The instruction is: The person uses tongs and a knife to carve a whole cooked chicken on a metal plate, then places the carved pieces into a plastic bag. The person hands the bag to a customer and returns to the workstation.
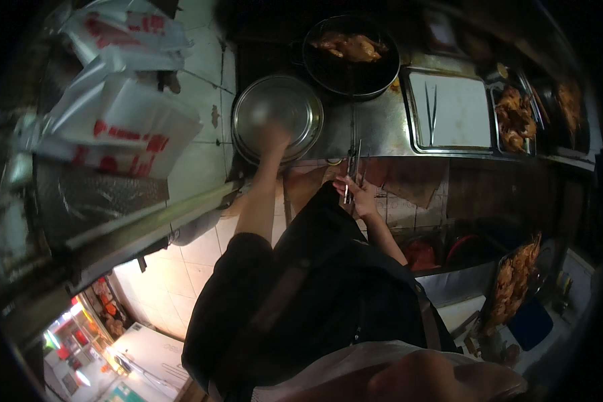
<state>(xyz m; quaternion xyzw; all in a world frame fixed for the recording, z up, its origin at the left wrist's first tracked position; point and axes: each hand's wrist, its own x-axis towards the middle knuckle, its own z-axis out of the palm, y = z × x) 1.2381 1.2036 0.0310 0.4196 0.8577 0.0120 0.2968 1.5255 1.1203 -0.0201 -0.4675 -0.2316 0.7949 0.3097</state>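
My left hand (274, 138) is on or just over the round metal lid (301, 118) at the counter's left part; motion blur hides its fingers, so its grip does not show. In my right hand (354, 193) are slim metal tongs (350, 171), held upright in front of the steel counter edge. Behind the lid, a black wok-like pan (352, 83) holds a browned whole bird (350, 46). To the right, a rectangular tray with a white base (457, 115) has thin metal tongs (431, 115) lying in it. A smaller metal tray beside it holds browned poultry (515, 118).
Plastic bags with red print (125, 120) stand on the tiled ledge (196, 110) at left. More browned poultry (512, 286) lies on a tray at lower right, near a blue object (531, 324). Another browned piece (569, 105) sits at far right.
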